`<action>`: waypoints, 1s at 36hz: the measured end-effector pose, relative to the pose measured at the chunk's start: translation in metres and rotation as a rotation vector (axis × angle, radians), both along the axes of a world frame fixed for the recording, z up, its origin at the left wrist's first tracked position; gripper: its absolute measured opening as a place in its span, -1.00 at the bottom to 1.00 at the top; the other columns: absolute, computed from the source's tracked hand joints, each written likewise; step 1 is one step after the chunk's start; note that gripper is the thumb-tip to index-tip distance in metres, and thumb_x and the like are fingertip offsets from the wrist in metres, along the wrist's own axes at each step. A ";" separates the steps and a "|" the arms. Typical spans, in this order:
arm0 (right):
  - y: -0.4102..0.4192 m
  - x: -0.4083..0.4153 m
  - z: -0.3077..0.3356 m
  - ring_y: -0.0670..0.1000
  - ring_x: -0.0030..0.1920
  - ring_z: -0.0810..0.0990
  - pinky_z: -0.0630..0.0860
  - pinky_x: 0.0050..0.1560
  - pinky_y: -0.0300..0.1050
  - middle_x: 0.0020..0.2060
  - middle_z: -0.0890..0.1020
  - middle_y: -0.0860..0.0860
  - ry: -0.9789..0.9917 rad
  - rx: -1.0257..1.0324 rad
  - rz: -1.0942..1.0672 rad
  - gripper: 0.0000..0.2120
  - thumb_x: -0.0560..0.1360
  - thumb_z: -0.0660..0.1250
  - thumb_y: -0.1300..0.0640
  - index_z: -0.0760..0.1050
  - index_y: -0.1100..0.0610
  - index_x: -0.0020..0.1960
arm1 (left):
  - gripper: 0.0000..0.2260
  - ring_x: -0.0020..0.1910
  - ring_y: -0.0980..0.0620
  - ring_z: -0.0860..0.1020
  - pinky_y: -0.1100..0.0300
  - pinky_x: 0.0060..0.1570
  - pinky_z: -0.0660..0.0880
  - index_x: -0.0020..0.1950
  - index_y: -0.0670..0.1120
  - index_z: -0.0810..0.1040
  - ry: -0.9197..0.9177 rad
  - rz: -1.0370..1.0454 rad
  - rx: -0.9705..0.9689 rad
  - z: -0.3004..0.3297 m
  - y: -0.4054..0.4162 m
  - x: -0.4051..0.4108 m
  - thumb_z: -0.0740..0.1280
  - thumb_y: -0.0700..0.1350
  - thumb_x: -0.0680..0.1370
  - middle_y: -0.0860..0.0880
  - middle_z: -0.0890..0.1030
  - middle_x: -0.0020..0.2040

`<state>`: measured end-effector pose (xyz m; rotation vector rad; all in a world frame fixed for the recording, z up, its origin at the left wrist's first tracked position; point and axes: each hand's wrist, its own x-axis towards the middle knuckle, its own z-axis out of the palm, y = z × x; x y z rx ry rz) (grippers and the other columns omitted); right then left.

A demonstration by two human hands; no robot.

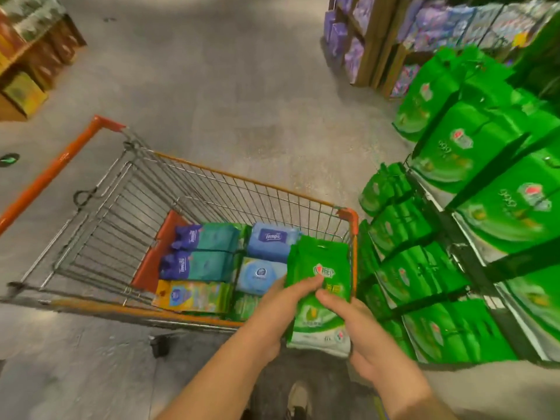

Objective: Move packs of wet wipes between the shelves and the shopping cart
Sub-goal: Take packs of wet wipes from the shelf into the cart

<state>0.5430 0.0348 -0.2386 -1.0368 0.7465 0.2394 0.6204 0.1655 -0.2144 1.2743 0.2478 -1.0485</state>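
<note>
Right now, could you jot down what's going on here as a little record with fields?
place: shop aisle, grey floor
held item: green pack, gripped by both hands above the cart's near right corner
left hand: on the pack's left edge
right hand: on the pack's right side, lower down
cart: wire, orange trim, holds several packs
cart contents: two purple-teal packs, blue pack, round-lid pack, yellow pack
shelves: on the right, full of green packs

Held pack [318, 286]: green, white base. Cart [194, 174]: grey wire, orange trim. Cart packs: blue [272, 242], teal-purple [206, 237], yellow [191, 295]. Shelf packs [472, 147]: green.
</note>
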 end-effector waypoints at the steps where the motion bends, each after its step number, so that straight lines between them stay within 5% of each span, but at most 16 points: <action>1: -0.002 0.007 -0.005 0.14 0.07 0.72 0.64 0.08 0.08 0.06 0.73 0.12 0.007 -0.014 0.002 -0.69 0.53 0.48 0.07 0.59 0.16 0.22 | -0.60 0.12 -0.14 0.67 -0.09 0.24 0.55 0.28 -0.12 0.61 0.020 -0.020 -0.007 -0.006 -0.002 0.009 0.50 -0.03 0.48 -0.15 0.70 0.12; 6: -0.012 0.047 -0.042 0.05 0.08 0.72 0.61 0.11 0.02 0.09 0.73 0.06 0.072 -0.081 0.008 -0.66 0.48 0.52 0.01 0.59 0.08 0.21 | -0.50 0.16 -0.16 0.65 -0.13 0.29 0.50 0.30 -0.11 0.60 0.114 -0.093 0.000 -0.048 -0.013 0.054 0.53 0.07 0.43 -0.16 0.68 0.16; 9: -0.019 0.074 -0.068 -0.02 0.07 0.72 0.61 0.08 -0.07 0.13 0.72 0.02 0.128 -0.136 0.026 -0.52 0.39 0.58 -0.06 0.57 0.03 0.25 | -0.60 0.14 -0.17 0.66 -0.12 0.27 0.52 0.27 -0.12 0.63 0.166 -0.090 0.014 -0.077 -0.024 0.085 0.45 0.04 0.50 -0.18 0.69 0.12; 17: -0.040 0.121 -0.141 0.08 0.07 0.71 0.62 0.10 0.02 0.08 0.72 0.07 0.145 -0.090 -0.110 -0.69 0.52 0.49 0.18 0.56 0.08 0.24 | -0.66 0.10 -0.14 0.68 -0.12 0.21 0.56 0.27 -0.11 0.62 0.172 -0.174 0.046 -0.158 -0.059 0.142 0.41 0.01 0.56 -0.14 0.70 0.11; 24: -0.056 0.149 -0.205 0.06 0.10 0.69 0.62 0.10 0.02 0.11 0.70 0.03 0.204 -0.123 -0.190 -0.57 0.48 0.53 0.18 0.51 0.04 0.31 | -0.77 -0.10 0.13 0.71 0.27 -0.25 0.61 0.21 -0.05 0.59 0.110 -0.255 0.083 -0.224 -0.079 0.170 0.30 0.03 0.63 0.06 0.74 -0.04; 28: -0.066 0.169 -0.230 -0.04 0.13 0.66 0.59 0.15 -0.02 0.15 0.65 -0.08 0.186 -0.201 -0.169 -0.44 0.46 0.55 0.13 0.41 -0.10 0.37 | -0.34 0.17 0.04 0.64 0.07 0.18 0.57 0.44 -0.06 0.44 0.055 -0.255 0.194 -0.250 -0.091 0.185 0.37 0.31 0.48 -0.01 0.63 0.27; 33: -0.071 0.175 -0.255 -0.05 0.11 0.68 0.59 0.16 -0.03 0.15 0.68 -0.03 0.170 -0.266 -0.110 -0.60 0.52 0.49 0.17 0.48 -0.01 0.30 | -0.71 0.15 -0.02 0.63 0.10 0.15 0.58 0.36 -0.12 0.51 0.061 -0.306 0.200 -0.275 -0.099 0.195 0.22 -0.04 0.68 -0.08 0.65 0.21; 36: -0.071 0.174 -0.268 -0.05 0.12 0.67 0.59 0.18 -0.05 0.17 0.67 -0.02 0.191 -0.281 -0.096 -0.59 0.53 0.48 0.16 0.46 0.01 0.33 | -0.74 0.19 -0.02 0.61 0.02 0.27 0.51 0.29 -0.12 0.52 -0.007 -0.381 0.264 -0.281 -0.100 0.196 0.25 -0.02 0.67 -0.06 0.64 0.23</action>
